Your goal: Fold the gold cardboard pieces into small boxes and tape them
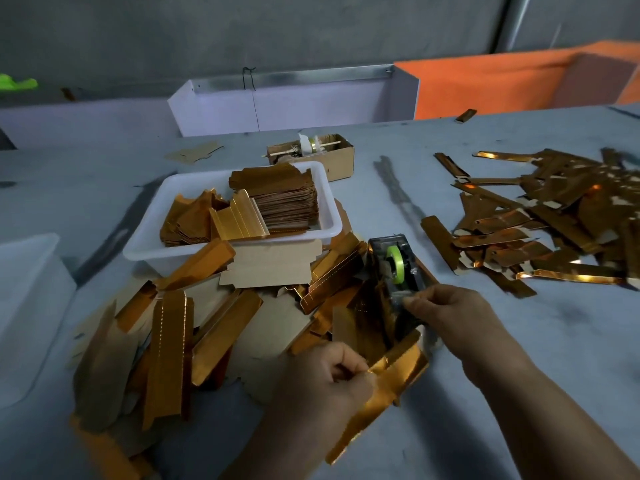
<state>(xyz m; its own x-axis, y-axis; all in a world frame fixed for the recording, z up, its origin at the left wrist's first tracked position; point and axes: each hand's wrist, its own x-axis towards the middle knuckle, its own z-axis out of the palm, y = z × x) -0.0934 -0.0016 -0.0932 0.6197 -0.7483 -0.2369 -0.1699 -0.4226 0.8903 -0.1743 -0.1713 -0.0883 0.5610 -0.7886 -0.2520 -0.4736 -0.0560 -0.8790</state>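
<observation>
Grey table point(519, 358) under a grey wall, white tray point(325, 188) of gold blanks at centre, loose blanks point(214, 306) heaped in front, finished boxes point(554, 220) piled far right, brown carton point(341, 157) behind tray. Left hand point(325, 379) curled, gripping folded gold piece point(384, 386) at near centre, piece tilted, far end by dispenser point(394, 268). Right hand point(446, 310) at dispenser's near end, fingertips point(412, 301) pinching tape end; green roll point(394, 263) upright inside.
</observation>
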